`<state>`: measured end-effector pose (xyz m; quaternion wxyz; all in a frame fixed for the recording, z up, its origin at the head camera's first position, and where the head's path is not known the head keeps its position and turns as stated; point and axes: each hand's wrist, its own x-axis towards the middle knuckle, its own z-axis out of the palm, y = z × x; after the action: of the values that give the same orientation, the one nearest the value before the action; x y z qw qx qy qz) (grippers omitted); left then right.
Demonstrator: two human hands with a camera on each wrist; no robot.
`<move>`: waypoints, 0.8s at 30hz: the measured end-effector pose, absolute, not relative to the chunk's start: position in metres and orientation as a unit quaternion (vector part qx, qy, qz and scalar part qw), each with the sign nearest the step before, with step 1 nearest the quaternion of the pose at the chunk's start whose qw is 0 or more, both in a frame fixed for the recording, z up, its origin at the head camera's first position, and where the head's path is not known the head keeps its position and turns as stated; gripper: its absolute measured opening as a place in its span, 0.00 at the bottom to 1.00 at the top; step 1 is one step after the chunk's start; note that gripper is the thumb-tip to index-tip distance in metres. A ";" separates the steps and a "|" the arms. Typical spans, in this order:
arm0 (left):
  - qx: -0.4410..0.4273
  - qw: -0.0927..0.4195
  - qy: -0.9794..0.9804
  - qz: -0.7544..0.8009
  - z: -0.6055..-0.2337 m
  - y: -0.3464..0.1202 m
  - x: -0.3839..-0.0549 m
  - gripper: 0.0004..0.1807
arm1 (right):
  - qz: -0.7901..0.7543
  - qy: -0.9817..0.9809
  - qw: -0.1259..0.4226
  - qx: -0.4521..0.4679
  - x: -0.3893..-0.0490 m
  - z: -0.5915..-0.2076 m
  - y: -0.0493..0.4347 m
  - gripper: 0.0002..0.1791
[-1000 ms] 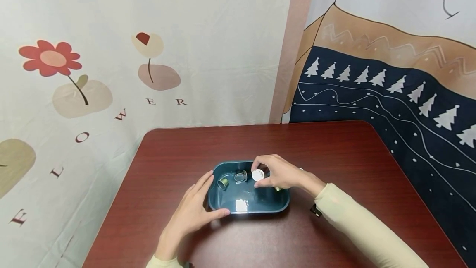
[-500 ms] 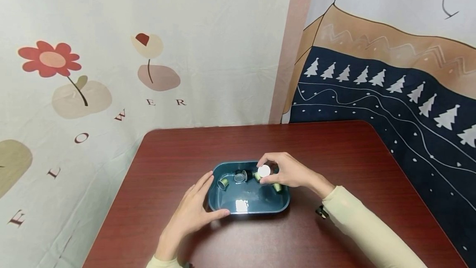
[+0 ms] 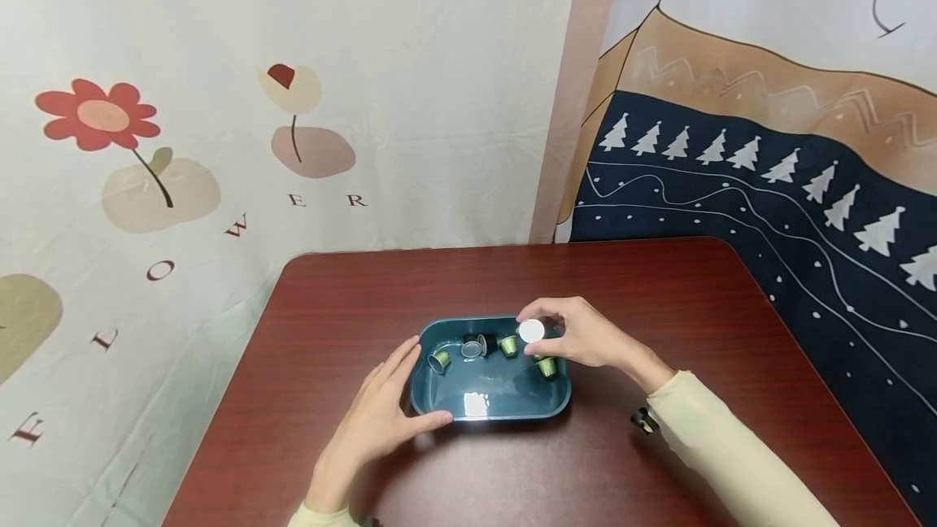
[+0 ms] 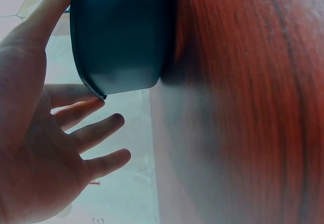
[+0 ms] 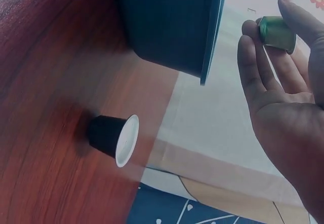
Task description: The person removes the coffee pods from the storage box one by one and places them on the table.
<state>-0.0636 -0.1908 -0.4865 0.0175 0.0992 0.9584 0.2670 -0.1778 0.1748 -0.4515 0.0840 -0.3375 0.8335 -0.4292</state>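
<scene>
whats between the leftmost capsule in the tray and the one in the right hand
The head view shows a grey-lidded capsule, a dark capsule and a green capsule between them in the tray.

Wood-grained table [image 3: 351, 291] against printed hangings.
The red-brown tabletop has rounded far corners. Behind it on the left, a pale hanging [image 3: 439, 88], apparently cloth, bears a red flower [image 3: 98, 115] and letters [image 3: 161, 270] spelling FLOWER; a pink band [image 3: 571, 88] edges its right. The right hanging [image 3: 681, 185] shows tan hills [image 3: 798, 116] above navy with white firs [image 3: 745, 154]. Soft light glosses the table's near part.
</scene>
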 end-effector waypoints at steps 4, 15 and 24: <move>0.100 0.017 0.958 0.269 -0.486 -0.191 -0.064 0.68 | -0.438 0.831 0.082 -0.333 -0.178 -0.452 0.179 0.26; 0.098 0.018 0.958 0.270 -0.487 -0.191 -0.063 0.68 | -0.463 0.828 0.093 -0.302 -0.176 -0.451 0.188 0.24; 0.097 0.018 0.958 0.271 -0.486 -0.189 -0.063 0.68 | -0.474 0.825 0.083 -0.295 -0.177 -0.453 0.200 0.24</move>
<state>-0.0629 -0.1891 -0.4858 0.0180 0.0968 0.9576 0.2709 -0.1770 0.1996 -0.4525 0.0829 -0.2955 0.8252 -0.4743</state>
